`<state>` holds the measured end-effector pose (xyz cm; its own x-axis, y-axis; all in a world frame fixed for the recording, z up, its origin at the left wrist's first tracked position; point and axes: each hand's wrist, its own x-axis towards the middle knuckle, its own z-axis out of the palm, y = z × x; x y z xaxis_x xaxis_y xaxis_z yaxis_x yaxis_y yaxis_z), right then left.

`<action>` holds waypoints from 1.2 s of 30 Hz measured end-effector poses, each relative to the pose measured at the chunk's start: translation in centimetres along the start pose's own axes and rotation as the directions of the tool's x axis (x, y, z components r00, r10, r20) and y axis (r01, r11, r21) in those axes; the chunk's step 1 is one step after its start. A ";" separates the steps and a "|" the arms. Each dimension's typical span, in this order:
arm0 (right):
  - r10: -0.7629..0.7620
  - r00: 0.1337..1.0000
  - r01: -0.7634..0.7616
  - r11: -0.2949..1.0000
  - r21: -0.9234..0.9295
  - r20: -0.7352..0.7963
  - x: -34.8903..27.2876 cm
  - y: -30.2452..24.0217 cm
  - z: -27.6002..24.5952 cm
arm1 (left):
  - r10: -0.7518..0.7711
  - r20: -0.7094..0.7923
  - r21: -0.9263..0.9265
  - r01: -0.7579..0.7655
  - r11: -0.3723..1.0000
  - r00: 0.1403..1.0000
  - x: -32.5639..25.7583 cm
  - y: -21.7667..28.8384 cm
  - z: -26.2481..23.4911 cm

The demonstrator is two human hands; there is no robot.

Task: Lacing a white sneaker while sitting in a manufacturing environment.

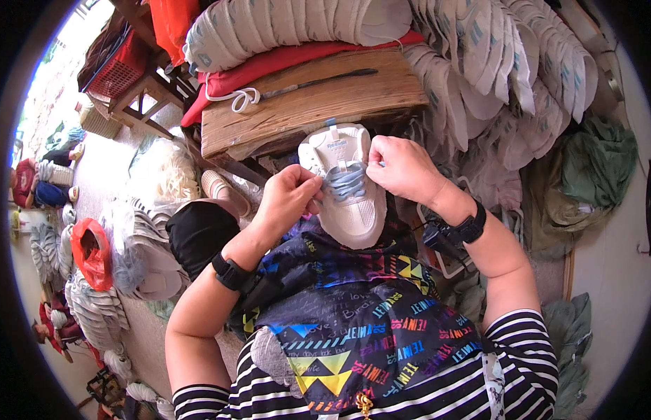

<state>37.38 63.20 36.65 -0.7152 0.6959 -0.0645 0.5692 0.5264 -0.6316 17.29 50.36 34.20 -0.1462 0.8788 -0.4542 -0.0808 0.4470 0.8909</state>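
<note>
A white sneaker (352,219) lies in front of me at the bench's near edge, toe toward my body. Light-blue shoelace (345,183) crosses its front in several rows, and a blue tab stands at the heel end. At the shoe's left side, my left hand (287,198) is closed in a pinch on the shoelace, right beside the rows. My right hand (407,170) is closed at the shoe's upper right edge; its curled fingers hide what they hold. A patterned dark apron (367,315) covers my lap beneath the toe.
On the wooden bench (318,105) lie a thin dark tool (318,82) and a white cord (243,99). Stacked pale shoe parts (290,31) rest on red cloth behind, with more at right (479,56). Bagged bundles (140,245) and an orange bag (92,253) sit on the left.
</note>
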 end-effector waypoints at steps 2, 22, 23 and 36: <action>-0.140 0.988 0.120 0.959 -0.257 -0.060 0.2 -0.7 0.2 | -0.007 -0.005 0.075 0.007 0.997 1.000 0.0 0.8 0.1; -0.497 0.836 0.548 0.738 -0.394 0.232 2.4 -1.3 -2.7 | 0.473 0.466 0.858 -0.512 -0.035 0.748 1.6 6.8 -0.7; -0.563 0.797 0.597 0.679 -0.427 0.218 2.7 -1.4 -3.0 | 0.473 0.467 0.858 -0.513 -0.036 0.747 1.8 6.9 -1.3; -0.484 0.760 0.570 0.817 -0.085 0.434 5.5 1.2 -4.0 | 0.438 0.673 0.562 -0.797 0.222 0.596 4.5 5.8 -4.0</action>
<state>35.77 69.61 38.67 -0.9950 0.0618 -0.0784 0.0923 0.8684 -0.4872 12.25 56.19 37.31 0.5410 0.8320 0.1229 0.6524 -0.5074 0.5630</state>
